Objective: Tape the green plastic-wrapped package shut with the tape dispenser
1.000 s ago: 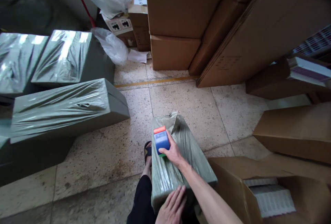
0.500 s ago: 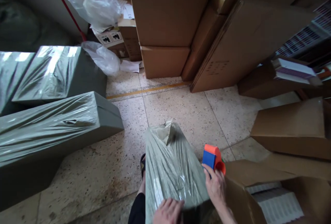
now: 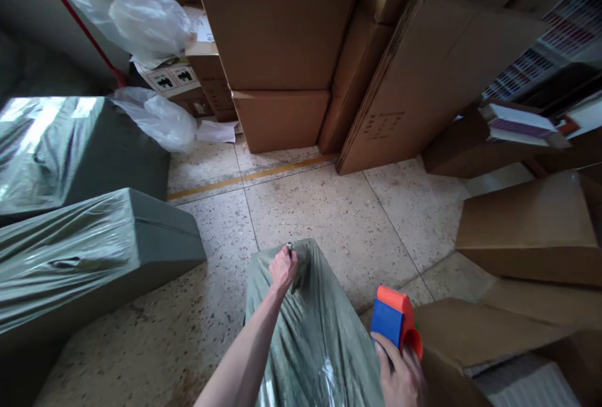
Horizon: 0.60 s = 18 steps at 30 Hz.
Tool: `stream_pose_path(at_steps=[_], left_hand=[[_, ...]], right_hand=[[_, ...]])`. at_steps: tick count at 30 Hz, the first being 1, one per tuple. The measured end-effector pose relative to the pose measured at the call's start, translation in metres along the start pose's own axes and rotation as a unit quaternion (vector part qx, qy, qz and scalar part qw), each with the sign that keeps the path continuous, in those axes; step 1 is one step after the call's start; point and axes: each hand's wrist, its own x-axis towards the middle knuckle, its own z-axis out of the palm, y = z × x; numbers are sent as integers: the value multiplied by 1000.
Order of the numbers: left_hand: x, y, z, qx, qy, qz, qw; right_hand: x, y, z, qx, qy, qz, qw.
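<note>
In front of me stands a package wrapped in grey-green plastic (image 3: 324, 325), its surface creased and shiny. My left hand (image 3: 284, 267) reaches across to its far end and is closed on the gathered plastic there, a bit of which pokes out above the fingers. My right hand (image 3: 399, 369) grips an orange and blue tape dispenser (image 3: 397, 319) to the right of the package. Part of the dispenser's handle is covered by my fingers.
More wrapped packages (image 3: 164, 237) lie on the left. Tall cartons (image 3: 282, 118) and flattened cardboard (image 3: 390, 100) stand at the back. An open carton (image 3: 489, 325) is at the right, near my right hand. A clear plastic bag (image 3: 160, 118) rests on the floor.
My left hand has moved from the near part of the package to its far end and closed on the plastic. The view has shifted slightly; my right hand keeps the tape dispenser.
</note>
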Motion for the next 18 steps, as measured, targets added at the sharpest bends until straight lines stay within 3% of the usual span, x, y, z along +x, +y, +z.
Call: stream_pose_path(at_steps=[6, 11, 15, 18], left_hand=[[-48, -39, 6, -49, -58, -11, 997], [-47, -48, -2, -35, -72, 23, 997], [-28, -51, -27, 5, -62, 143, 988], [-10, -54, -36, 32, -129, 254, 958]], right_hand=[[10, -4, -2, 10, -7, 6, 1000], [10, -2, 1, 23, -2, 9, 1000], [9, -3, -3, 37, -8, 13, 999], [8, -3, -6, 35, -20, 22, 999]])
